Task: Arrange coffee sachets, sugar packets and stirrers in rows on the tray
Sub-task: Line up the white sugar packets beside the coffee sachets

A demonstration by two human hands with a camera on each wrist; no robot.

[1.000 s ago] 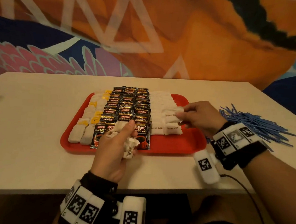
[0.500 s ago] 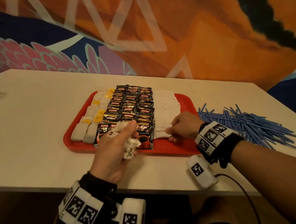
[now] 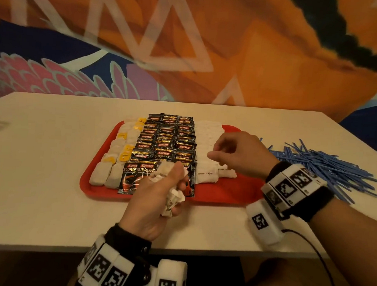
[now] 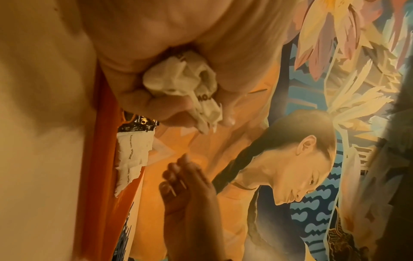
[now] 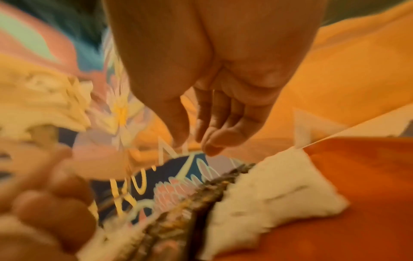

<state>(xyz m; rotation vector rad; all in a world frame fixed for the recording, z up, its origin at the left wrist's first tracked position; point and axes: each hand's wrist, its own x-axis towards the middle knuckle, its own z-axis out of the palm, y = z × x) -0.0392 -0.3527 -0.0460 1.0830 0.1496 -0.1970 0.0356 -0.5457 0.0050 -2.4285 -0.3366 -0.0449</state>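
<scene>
A red tray holds rows of black coffee sachets, white packets with yellow labels at its left, and white brown sugar packets at its right. My left hand grips a bunch of crumpled white sugar packets above the tray's near edge. My right hand hovers over the sugar rows, fingers loosely bent, holding nothing. A pile of blue stirrers lies on the table right of the tray.
The tray sits on a white table whose near edge runs just below my wrists. A painted mural wall stands behind the table. The tray's near right corner is bare red.
My right hand laid a sugar packet at the near end of the right sugar row, let go of it and lifted away. The left hand has kept its bunch of packets.
</scene>
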